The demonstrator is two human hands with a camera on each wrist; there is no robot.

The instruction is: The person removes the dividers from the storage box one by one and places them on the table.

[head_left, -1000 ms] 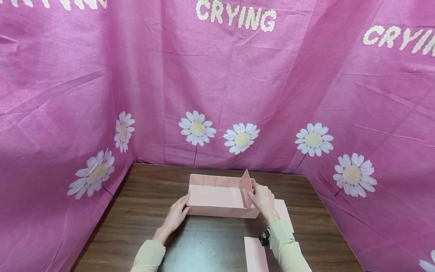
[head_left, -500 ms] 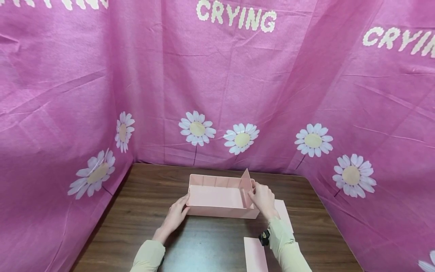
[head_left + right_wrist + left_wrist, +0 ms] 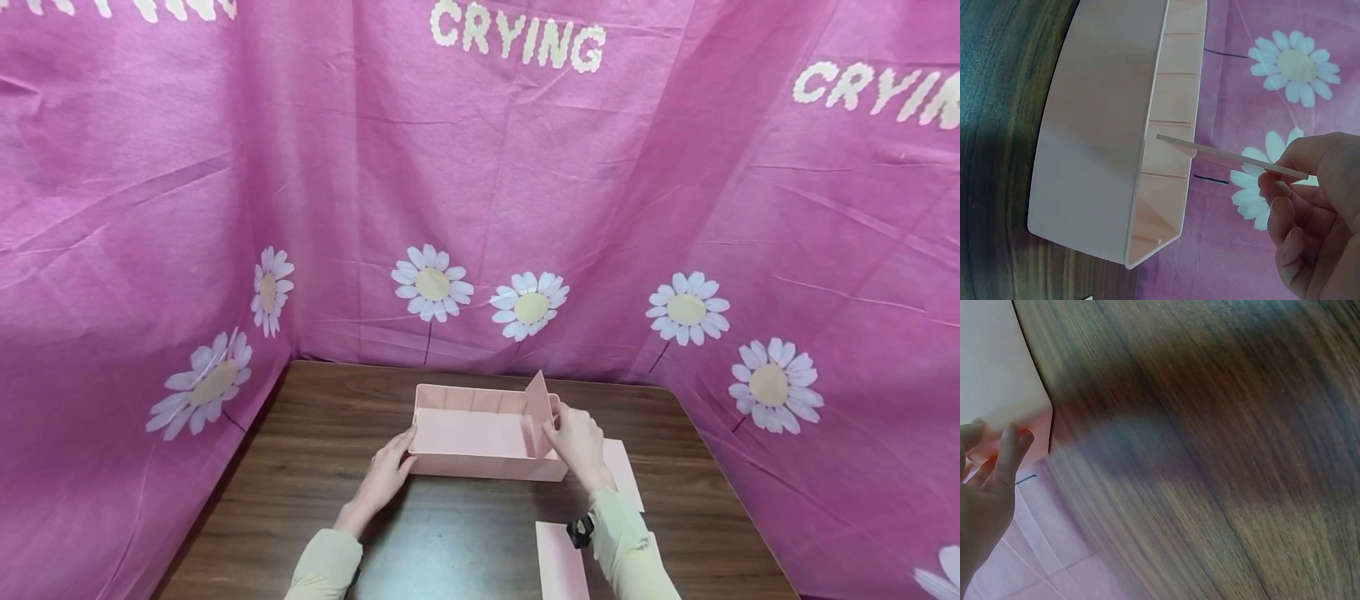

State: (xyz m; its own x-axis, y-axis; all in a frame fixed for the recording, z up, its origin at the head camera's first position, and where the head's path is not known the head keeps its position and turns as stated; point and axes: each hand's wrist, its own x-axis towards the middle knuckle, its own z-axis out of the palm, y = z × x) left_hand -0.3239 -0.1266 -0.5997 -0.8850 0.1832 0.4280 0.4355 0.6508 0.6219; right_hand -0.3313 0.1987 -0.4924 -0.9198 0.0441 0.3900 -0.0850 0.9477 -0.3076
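A long pale pink box (image 3: 487, 468) stands on the table, its inside walls ribbed with slots. My left hand (image 3: 386, 473) holds the box's left end; in the left wrist view, its thumb and fingers (image 3: 1005, 453) are at a corner of the box. Over the right part of the box, my right hand (image 3: 579, 437) pinches a thin pink divider (image 3: 538, 408) between thumb and fingers. The divider stands upright across the box with its top above the rim. In the right wrist view, the divider (image 3: 1222, 154) shows edge-on near the wall slots; whether it sits in a slot I cannot tell.
Loose pink panels lie on the wooden table (image 3: 435, 542): one panel (image 3: 562, 558) near the front, another panel (image 3: 622, 475) beyond the right forearm. Part of a further one shows beside the sleeve. A pink curtain (image 3: 480, 167) with daisies surrounds the table.
The head view shifts very slightly. Both hands, the box and the divider keep almost the same places relative to each other.
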